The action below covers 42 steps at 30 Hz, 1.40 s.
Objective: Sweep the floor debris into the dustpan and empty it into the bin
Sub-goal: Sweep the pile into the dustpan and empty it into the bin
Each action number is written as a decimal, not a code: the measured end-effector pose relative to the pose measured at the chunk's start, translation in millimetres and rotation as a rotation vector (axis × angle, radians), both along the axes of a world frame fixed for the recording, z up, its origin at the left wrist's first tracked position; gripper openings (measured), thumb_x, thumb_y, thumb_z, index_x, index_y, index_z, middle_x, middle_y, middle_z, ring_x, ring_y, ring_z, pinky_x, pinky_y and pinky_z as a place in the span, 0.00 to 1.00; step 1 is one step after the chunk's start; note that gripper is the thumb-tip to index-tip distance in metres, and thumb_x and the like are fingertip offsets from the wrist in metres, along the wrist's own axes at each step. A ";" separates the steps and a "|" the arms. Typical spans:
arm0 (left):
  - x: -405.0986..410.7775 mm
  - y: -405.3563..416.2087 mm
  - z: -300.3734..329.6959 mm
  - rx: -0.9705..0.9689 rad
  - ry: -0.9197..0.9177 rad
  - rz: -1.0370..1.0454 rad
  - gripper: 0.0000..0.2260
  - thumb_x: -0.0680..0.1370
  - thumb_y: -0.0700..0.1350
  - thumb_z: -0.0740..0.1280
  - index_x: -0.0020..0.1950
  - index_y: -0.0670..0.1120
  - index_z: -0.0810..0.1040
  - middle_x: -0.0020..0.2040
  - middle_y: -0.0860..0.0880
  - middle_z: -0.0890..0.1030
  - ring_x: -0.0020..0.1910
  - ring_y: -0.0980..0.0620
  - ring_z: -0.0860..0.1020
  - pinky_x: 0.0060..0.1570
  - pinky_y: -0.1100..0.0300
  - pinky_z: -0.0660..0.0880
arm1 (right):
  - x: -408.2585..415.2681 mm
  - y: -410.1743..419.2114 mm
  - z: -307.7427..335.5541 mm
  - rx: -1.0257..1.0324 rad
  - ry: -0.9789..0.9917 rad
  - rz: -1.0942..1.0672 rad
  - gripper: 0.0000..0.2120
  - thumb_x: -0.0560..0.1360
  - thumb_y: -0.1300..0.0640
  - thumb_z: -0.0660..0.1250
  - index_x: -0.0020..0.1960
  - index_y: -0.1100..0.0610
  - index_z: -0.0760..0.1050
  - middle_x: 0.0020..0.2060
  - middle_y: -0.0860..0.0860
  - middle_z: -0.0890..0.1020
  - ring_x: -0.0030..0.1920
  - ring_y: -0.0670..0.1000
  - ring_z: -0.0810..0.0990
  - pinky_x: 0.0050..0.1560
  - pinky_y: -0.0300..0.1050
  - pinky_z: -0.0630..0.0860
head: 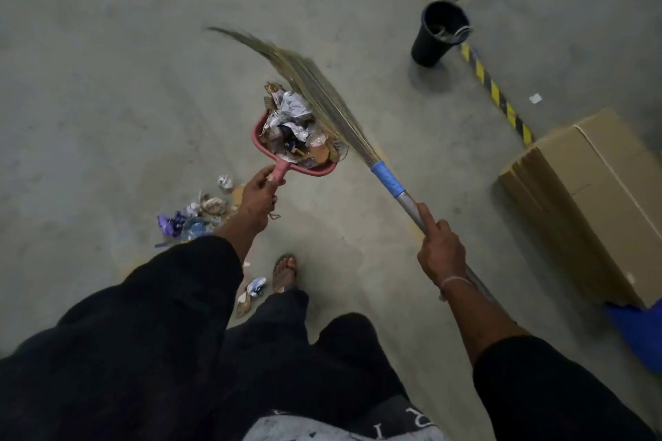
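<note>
Concrete floor (107,82) carries leftover debris (193,218) near left. Left hand (258,197) fingers wrap the heaped dustpan (283,154); right hand (440,251) grips the broom (322,93). Carry level, probably bristles pinning litter, to the far-right bin (439,34).

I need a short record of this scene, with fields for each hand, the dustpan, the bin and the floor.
left hand: grips the red dustpan handle
right hand: grips the broom handle
dustpan: raised, heaped with crumpled debris
bin: black, upright, ahead to the right
floor: debris pile left unswept
</note>
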<state>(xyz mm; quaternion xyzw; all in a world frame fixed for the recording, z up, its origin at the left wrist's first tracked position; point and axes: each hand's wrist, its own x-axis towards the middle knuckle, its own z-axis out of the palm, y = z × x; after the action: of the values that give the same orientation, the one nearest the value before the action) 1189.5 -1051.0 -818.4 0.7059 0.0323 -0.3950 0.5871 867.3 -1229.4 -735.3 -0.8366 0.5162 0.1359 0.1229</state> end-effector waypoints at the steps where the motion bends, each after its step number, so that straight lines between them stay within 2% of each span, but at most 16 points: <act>1: 10.4 -16.3 2.4 -0.002 -0.004 -0.013 0.16 0.82 0.45 0.64 0.70 0.47 0.76 0.49 0.45 0.81 0.27 0.54 0.65 0.21 0.68 0.61 | 5.9 -10.4 0.7 -0.005 -0.006 -0.012 0.39 0.77 0.65 0.62 0.81 0.40 0.53 0.53 0.57 0.73 0.49 0.61 0.77 0.51 0.57 0.75; 11: 83.3 -206.5 10.7 0.017 -0.029 -0.161 0.15 0.82 0.44 0.64 0.69 0.49 0.77 0.48 0.45 0.82 0.29 0.53 0.67 0.23 0.67 0.64 | 54.4 -150.8 2.4 -0.002 -0.023 -0.169 0.40 0.77 0.64 0.64 0.81 0.39 0.52 0.53 0.56 0.72 0.48 0.60 0.77 0.49 0.54 0.75; 17: 113.8 -346.4 10.0 0.011 -0.028 -0.203 0.15 0.82 0.44 0.64 0.69 0.49 0.77 0.47 0.46 0.82 0.29 0.53 0.66 0.22 0.67 0.63 | 80.9 -269.2 1.1 0.008 -0.057 -0.210 0.40 0.77 0.64 0.64 0.81 0.40 0.52 0.52 0.56 0.72 0.47 0.60 0.76 0.49 0.54 0.74; 28: 126.6 -560.0 -6.6 -0.015 -0.009 -0.283 0.16 0.83 0.44 0.65 0.71 0.46 0.75 0.49 0.43 0.82 0.29 0.52 0.66 0.22 0.67 0.64 | 81.8 -453.7 -3.2 0.006 -0.050 -0.308 0.38 0.77 0.63 0.63 0.80 0.40 0.54 0.49 0.55 0.71 0.47 0.58 0.76 0.49 0.54 0.76; 31: 131.2 -618.9 -13.5 -0.012 -0.008 -0.322 0.16 0.83 0.44 0.64 0.70 0.44 0.76 0.51 0.41 0.80 0.28 0.56 0.70 0.23 0.67 0.66 | 83.0 -503.8 -11.4 0.023 -0.071 -0.335 0.38 0.76 0.64 0.62 0.80 0.41 0.56 0.49 0.55 0.72 0.46 0.59 0.76 0.47 0.53 0.75; 35: 143.2 -711.3 -31.8 -0.009 0.049 -0.333 0.14 0.83 0.40 0.63 0.69 0.41 0.76 0.50 0.40 0.79 0.22 0.61 0.72 0.23 0.69 0.69 | 98.3 -582.2 -28.4 0.027 -0.064 -0.359 0.37 0.76 0.67 0.63 0.81 0.45 0.57 0.48 0.57 0.73 0.48 0.62 0.76 0.47 0.53 0.74; 39: 167.3 -792.2 -71.7 0.025 0.037 -0.393 0.15 0.84 0.44 0.63 0.70 0.45 0.76 0.48 0.44 0.81 0.24 0.61 0.69 0.24 0.67 0.67 | 117.1 -658.5 -55.4 0.007 -0.034 -0.349 0.38 0.74 0.68 0.63 0.80 0.46 0.60 0.46 0.58 0.73 0.41 0.61 0.74 0.41 0.51 0.71; 42: 181.4 -842.4 -101.3 0.030 0.061 -0.413 0.16 0.84 0.45 0.63 0.71 0.45 0.76 0.48 0.44 0.81 0.27 0.59 0.69 0.26 0.66 0.67 | 131.8 -708.7 -79.9 0.020 -0.011 -0.358 0.39 0.74 0.67 0.63 0.80 0.44 0.58 0.46 0.56 0.72 0.38 0.59 0.74 0.39 0.51 0.73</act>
<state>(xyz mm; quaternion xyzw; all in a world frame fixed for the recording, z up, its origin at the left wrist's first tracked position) 1370.9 -1893.4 -919.7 0.6940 -0.0894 -0.5275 0.4818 999.2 -1938.2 -815.2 -0.7309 0.6547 0.1124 0.1564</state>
